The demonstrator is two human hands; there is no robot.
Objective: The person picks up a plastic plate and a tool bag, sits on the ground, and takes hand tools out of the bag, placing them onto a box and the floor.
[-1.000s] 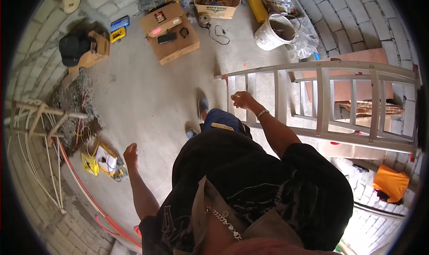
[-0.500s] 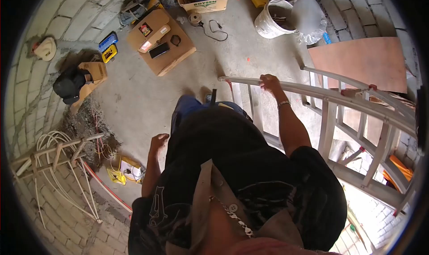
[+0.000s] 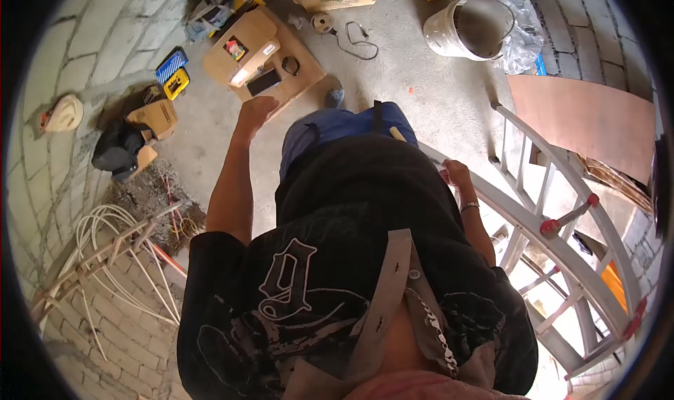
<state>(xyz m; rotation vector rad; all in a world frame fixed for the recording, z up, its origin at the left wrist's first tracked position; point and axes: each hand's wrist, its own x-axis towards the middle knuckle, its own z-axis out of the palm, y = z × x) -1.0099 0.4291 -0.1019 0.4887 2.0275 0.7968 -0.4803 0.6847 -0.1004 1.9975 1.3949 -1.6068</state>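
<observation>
1. Head view, looking down past the wearer's dark shirt [image 3: 337, 210]. Clock directions run from picture centre, twelve at the top.
2. Right hand [image 3: 458, 173] at three o'clock, against the near side rail of the aluminium ladder [image 3: 511, 207]. Fingers bent in at the rail; cannot tell whether they close right around it. Metallic band [image 3: 469, 205] on the wrist.
3. Ladder fills two to four o'clock, rails and rungs leaning away toward the rim of the view, with red fittings [image 3: 550, 227] at several joints.
4. Left hand [image 3: 258, 112] between ten and eleven o'clock, forearm reaching up. Fingers partly curled; exact gap cannot be told from this angle. In view it overlaps the near edge of the flat cardboard box [image 3: 309, 67]; contact uncertain.
5. That box sits at eleven o'clock, a dark flat rectangular object [image 3: 265, 83] and a dark ring-shaped item [image 3: 290, 65] on top.
6. Twelve o'clock: reel [image 3: 323, 23] with a cord trailing over the concrete floor; open carton [image 3: 340, 1] beyond it.
7. One o'clock: pale bucket [image 3: 444, 34], clear plastic [image 3: 523, 57] just beside it. Between two and three: brown board [image 3: 583, 119].
8. Nine o'clock: black cap [image 3: 116, 151]. Nearer eight: looped pale tubing [image 3: 88, 235] about a wooden frame [image 3: 105, 254].
</observation>
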